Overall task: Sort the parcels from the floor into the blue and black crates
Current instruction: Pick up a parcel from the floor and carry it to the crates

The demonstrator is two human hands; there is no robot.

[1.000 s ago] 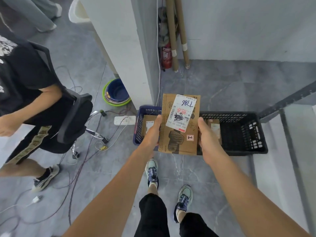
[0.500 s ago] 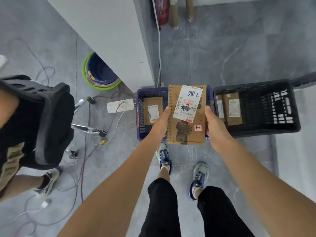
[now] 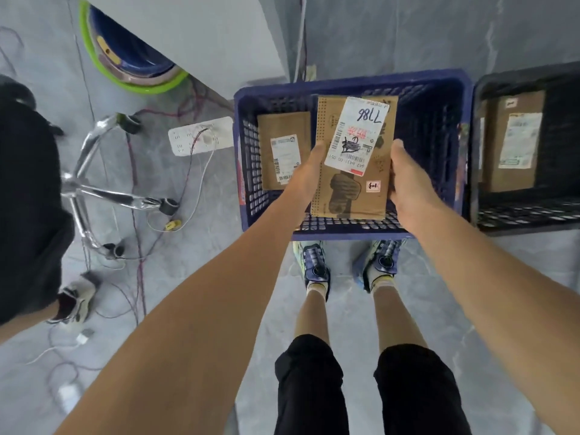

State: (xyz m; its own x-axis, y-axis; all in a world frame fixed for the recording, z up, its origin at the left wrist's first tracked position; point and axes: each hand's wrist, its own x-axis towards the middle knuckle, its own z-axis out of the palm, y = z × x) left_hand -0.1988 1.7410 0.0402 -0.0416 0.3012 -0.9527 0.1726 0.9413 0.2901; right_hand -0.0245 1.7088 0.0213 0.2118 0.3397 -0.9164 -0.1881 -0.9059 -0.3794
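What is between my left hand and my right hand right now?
In the head view, the cardboard parcel with the white label lies between the left hand and right hand, gripped at its side edges over the blue crate.

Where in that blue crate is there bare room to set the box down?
In the blue crate, the right part is bare, between its right wall and the held parcel. The left part is crowded: a lying parcel fills it. What lies under the held parcel is hidden. The black crate shows a third parcel at its visible end.
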